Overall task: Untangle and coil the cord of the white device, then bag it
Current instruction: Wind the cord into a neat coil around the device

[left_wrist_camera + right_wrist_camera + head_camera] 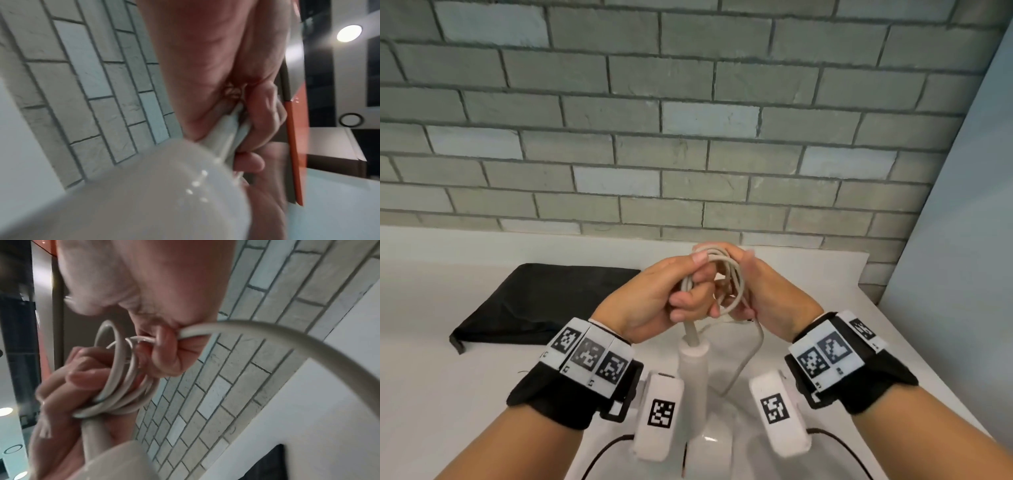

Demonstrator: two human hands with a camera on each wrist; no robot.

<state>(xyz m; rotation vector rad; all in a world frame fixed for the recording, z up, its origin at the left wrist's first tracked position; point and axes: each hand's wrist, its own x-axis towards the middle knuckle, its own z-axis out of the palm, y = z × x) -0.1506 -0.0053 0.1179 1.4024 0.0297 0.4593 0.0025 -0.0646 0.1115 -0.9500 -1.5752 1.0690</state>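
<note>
Both hands hold the white cord [734,274] in several loops above the table. My left hand [688,287] grips the coil [123,386] together with the thick end of the cord that enters the white device [693,373]. The device hangs below the hands, handle upward, and fills the lower left wrist view as a blurred white device [154,194]. My right hand [748,291] pinches the cord [195,331] at the coil's right side. A free length of cord [748,359] sags below it. The black bag [544,301] lies flat on the table at the left.
The white table [465,394] runs up to a grey brick wall [688,120] at the back. A pale blue wall [962,205] closes the right side. Thin black cables from the wrist cameras trail near the front edge.
</note>
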